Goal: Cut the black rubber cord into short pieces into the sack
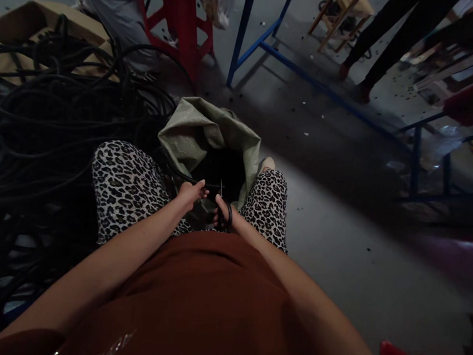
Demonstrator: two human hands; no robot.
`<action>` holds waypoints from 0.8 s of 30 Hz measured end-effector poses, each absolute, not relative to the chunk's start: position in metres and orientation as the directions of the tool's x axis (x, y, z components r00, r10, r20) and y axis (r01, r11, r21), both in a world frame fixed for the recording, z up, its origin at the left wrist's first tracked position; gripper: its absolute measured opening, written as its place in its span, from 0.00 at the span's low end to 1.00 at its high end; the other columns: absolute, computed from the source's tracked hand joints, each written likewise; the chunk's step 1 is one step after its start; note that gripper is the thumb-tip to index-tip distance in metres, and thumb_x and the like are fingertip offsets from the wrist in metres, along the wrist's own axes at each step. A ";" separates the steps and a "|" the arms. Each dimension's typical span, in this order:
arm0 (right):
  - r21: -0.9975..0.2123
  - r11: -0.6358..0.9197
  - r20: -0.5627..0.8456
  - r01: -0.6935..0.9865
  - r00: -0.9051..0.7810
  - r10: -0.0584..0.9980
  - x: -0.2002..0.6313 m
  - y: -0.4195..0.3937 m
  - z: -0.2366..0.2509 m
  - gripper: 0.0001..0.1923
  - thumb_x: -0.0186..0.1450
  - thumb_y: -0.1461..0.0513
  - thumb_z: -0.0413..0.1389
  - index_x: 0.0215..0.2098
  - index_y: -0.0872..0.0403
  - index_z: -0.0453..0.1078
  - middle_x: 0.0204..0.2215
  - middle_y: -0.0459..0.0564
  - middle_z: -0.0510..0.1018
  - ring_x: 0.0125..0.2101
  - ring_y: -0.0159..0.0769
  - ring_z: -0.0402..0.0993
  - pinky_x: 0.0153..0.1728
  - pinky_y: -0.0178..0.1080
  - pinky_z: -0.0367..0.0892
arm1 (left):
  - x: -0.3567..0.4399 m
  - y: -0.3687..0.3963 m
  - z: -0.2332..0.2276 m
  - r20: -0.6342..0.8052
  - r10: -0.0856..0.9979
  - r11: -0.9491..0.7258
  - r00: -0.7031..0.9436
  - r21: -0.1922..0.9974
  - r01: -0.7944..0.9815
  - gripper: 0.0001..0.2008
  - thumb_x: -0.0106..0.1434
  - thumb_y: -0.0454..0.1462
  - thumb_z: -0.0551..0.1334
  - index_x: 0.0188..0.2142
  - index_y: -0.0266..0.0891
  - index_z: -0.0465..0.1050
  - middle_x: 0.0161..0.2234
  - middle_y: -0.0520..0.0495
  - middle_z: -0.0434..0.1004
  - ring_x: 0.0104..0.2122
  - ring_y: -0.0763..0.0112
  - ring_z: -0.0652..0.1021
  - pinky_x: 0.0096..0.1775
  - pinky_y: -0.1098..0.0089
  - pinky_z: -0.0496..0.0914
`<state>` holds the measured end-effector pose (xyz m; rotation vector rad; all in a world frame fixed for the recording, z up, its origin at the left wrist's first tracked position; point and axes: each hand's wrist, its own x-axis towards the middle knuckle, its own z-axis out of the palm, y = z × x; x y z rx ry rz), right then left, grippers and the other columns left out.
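Grey floor [327, 236] speckled with small scraps runs around the person, and at ten o'clock stands an open cardboard box [84, 22], its mouth crossed by a tangle of cables [59, 110] that spreads toward nine. At twelve, between patterned trouser legs [124, 186], a green sack [185, 121] gapes, its contents too dark to make out. Near its six o'clock rim, the left hand [193, 194] pinches one black cable [180, 175], while the right hand [225, 214] grips black-handled scissors [229, 215], blades toward twelve.
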<state>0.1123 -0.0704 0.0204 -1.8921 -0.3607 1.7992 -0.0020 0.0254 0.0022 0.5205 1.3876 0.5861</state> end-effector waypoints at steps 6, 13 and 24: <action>-0.497 -0.857 -0.867 -0.136 0.121 0.483 0.113 -0.068 0.025 0.29 0.66 0.43 0.46 0.25 0.59 0.64 0.12 0.45 0.66 0.09 0.28 0.64 0.10 0.29 0.58 | -0.002 0.024 0.004 -0.751 0.652 0.758 0.107 0.643 -0.109 0.11 0.58 0.36 0.65 0.26 0.33 0.65 0.21 0.45 0.73 0.20 0.72 0.76 0.25 0.72 0.70; -0.532 -0.834 -0.845 -0.143 0.149 0.513 0.114 -0.071 0.025 0.29 0.65 0.42 0.46 0.25 0.59 0.64 0.12 0.44 0.65 0.09 0.28 0.63 0.09 0.29 0.57 | -0.004 0.025 0.000 -0.721 0.693 0.717 0.000 0.689 -0.105 0.12 0.58 0.38 0.64 0.23 0.34 0.65 0.17 0.50 0.68 0.16 0.75 0.71 0.21 0.74 0.68; -0.518 -0.852 -0.846 -0.075 0.187 0.499 0.112 -0.071 0.027 0.27 0.66 0.45 0.48 0.23 0.58 0.62 0.11 0.42 0.63 0.07 0.25 0.59 0.08 0.28 0.55 | -0.002 0.026 -0.004 -0.741 0.672 0.738 -0.013 0.671 -0.072 0.11 0.60 0.35 0.62 0.22 0.34 0.65 0.17 0.50 0.67 0.16 0.75 0.71 0.21 0.73 0.67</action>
